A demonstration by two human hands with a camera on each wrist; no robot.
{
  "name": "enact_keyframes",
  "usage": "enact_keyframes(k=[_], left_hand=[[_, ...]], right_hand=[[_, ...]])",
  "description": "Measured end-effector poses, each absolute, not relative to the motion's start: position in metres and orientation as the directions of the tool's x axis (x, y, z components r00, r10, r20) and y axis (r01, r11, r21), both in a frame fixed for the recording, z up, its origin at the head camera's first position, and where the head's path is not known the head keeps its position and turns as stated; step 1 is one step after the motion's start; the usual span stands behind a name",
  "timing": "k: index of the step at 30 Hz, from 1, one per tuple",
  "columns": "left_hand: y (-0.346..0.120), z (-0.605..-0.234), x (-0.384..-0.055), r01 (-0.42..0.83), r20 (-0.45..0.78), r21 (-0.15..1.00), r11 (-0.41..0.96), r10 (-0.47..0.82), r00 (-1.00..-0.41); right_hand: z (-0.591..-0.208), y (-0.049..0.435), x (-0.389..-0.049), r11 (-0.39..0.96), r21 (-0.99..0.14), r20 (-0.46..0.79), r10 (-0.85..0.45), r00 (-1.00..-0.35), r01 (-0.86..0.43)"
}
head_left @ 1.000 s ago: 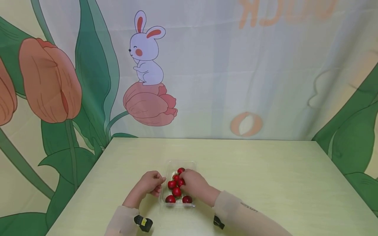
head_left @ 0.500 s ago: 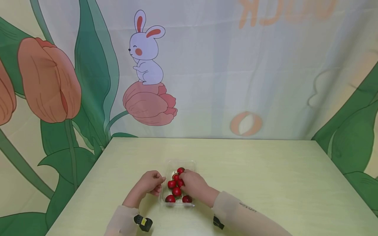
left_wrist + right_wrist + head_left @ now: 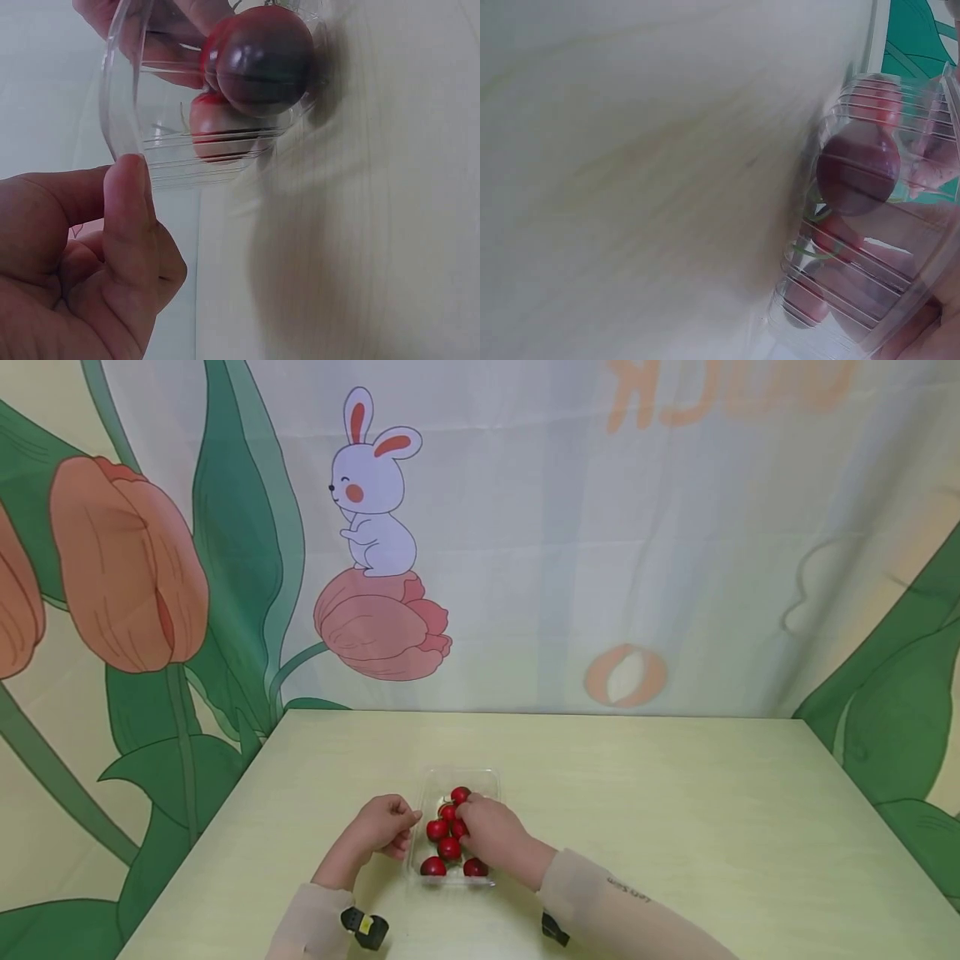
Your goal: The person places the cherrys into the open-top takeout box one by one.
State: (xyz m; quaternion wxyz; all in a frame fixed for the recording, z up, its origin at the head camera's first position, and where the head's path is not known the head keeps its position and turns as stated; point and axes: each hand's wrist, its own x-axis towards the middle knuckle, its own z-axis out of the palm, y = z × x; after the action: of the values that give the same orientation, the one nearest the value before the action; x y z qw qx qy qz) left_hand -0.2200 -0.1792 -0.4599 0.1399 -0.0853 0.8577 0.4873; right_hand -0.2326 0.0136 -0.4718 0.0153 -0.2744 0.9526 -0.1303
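Note:
A clear plastic box (image 3: pixel 450 882) of red cherries (image 3: pixel 448 848) stands on the table in the head view. My left hand (image 3: pixel 382 827) is at its left side; in the left wrist view the thumb and forefinger (image 3: pixel 127 187) pinch the rim. From the right, my right hand (image 3: pixel 495 833) reaches into the box, thumb and fingers around a cherry (image 3: pixel 460 830) that they partly cover. The right wrist view shows the fingers through the ribbed wall, beside a dark cherry (image 3: pixel 859 169) and thin green stems.
The pale wooden table (image 3: pixel 660 827) extends to both sides and behind the box. A printed curtain (image 3: pixel 525 543) with a rabbit and tulips hangs behind its back edge. Small black wrist cameras (image 3: pixel 365 928) sit at the sleeves.

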Motion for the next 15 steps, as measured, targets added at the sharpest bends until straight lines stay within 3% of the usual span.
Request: enact_keyframes(k=[15], left_hand=[[-0.1794, -0.461, -0.2204, -0.28, -0.318, 0.813, 0.511, -0.013, -0.948]], right_hand=[[-0.4701, 0.0129, -0.2294, 0.812, -0.193, 0.067, -0.549, -0.833, -0.551]])
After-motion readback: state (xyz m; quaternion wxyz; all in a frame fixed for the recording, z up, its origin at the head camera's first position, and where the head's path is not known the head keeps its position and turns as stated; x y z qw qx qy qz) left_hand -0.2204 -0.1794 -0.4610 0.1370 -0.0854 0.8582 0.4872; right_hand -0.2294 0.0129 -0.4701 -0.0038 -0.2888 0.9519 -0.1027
